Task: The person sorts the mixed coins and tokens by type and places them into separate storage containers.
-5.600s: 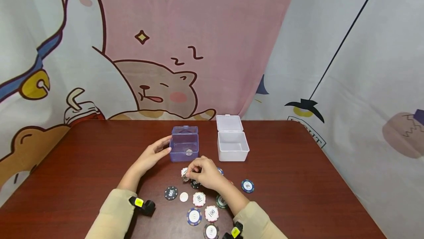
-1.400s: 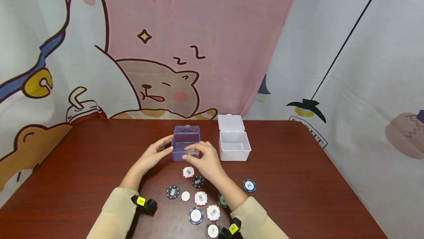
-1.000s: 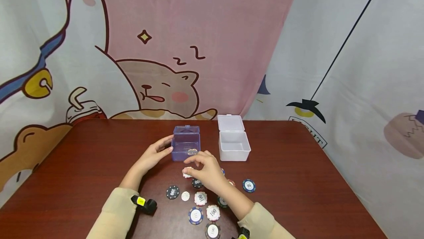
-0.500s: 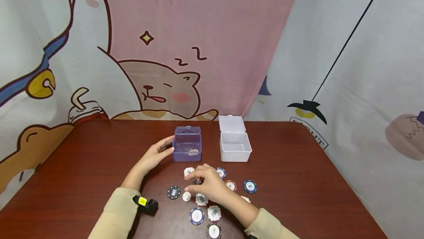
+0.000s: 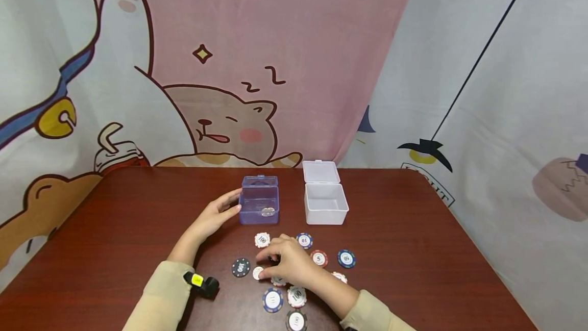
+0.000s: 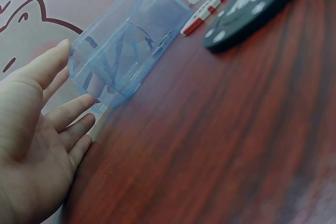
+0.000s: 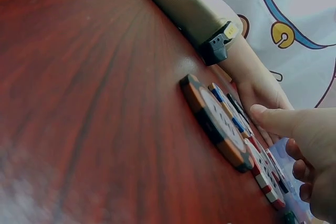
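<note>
Head view, left hand [image 5: 212, 217] touching blue box [image 5: 259, 200] edge

Right hand [image 5: 287, 264] hides chips under it; bottom chip [image 5: 296, 321] cut off by frame edge

Clear blue plastic box [image 5: 259, 200] stands on a glossy reddish wood-grain table [image 5: 413, 249].

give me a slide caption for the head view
Left hand steadies a blue box; right hand reaches among poker chips.
</note>
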